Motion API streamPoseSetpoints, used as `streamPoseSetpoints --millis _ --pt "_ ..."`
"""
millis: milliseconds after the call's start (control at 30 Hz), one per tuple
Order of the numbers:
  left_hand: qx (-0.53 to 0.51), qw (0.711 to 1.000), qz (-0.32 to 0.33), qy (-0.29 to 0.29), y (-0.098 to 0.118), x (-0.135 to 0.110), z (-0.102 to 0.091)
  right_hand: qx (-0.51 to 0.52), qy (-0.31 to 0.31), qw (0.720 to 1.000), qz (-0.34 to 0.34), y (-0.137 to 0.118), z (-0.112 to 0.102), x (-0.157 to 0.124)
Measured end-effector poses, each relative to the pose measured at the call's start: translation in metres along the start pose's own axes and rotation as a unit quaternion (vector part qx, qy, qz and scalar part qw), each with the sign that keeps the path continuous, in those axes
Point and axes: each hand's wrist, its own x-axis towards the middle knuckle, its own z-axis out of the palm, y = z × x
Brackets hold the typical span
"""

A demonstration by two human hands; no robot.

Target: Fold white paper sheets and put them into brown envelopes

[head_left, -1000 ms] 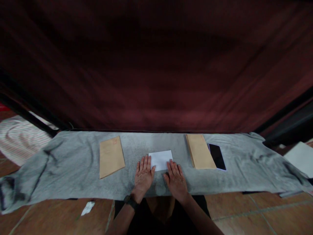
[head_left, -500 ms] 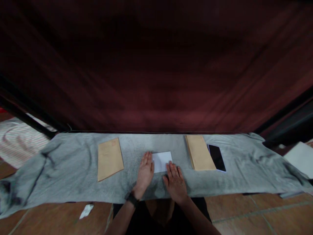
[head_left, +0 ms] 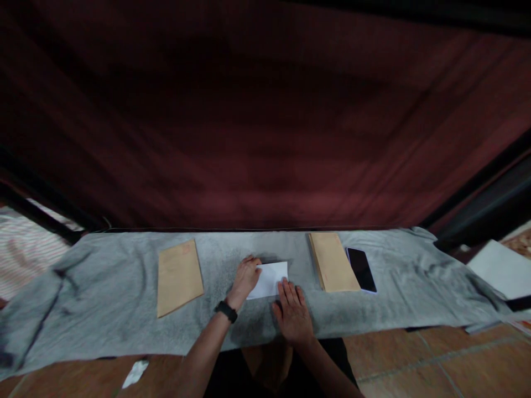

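Note:
A folded sheet of white paper (head_left: 269, 279) lies on the grey cloth in front of me. My left hand (head_left: 246, 275), with a black band on its wrist, is closed at the paper's upper left, thumb and curled fingers pinching its edge. The paper's left part looks slightly lifted there, and the fingertips are partly hidden. Fingers stretched out, my right hand (head_left: 293, 312) rests flat with its tips on the paper's lower right corner.
Grey cloth (head_left: 124, 309) covers the long table. A brown envelope (head_left: 179, 276) lies at left, a stack of brown envelopes (head_left: 334, 262) at right, overlapping a phone (head_left: 362, 270). Behind hangs a dark red curtain (head_left: 257, 166). A crumpled white tissue (head_left: 135, 373) is on the tiled floor.
My left hand has gone from lying flat to curled around the paper's left edge. The right hand stays flat on the paper's right corner. The whole view has shifted slightly.

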Motion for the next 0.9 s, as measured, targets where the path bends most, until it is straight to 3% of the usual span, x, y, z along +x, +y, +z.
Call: streamPoseSetpoints --millis 100,200,267,333,533,700,900 --pt "-0.022 0.999 0.019 0.035 0.013 -0.007 -0.016 0.054 0.002 0.998 0.012 0.010 0.000 0.003" --pt "-0.030 0.989 0.094 0.109 0.024 -0.029 -0.025 0.118 0.049 0.987 0.093 0.026 0.004 0.005" --pt "-0.021 0.978 0.162 0.131 0.025 -0.047 -0.022 0.160 0.082 0.973 0.146 0.037 0.006 0.005" --pt "-0.010 0.973 0.202 0.115 0.020 -0.065 -0.011 0.200 0.096 0.961 0.162 0.045 0.007 0.003" --pt "-0.013 0.973 0.224 0.049 -0.007 -0.102 0.023 0.221 0.063 0.971 0.069 0.043 -0.005 -0.007" --pt "-0.035 0.984 0.175 0.000 -0.007 -0.114 0.018 0.114 -0.029 0.992 -0.040 0.023 -0.018 -0.004" --pt "-0.042 0.992 0.115 -0.024 0.011 -0.112 0.011 0.033 -0.068 0.996 -0.051 0.010 -0.025 -0.002"
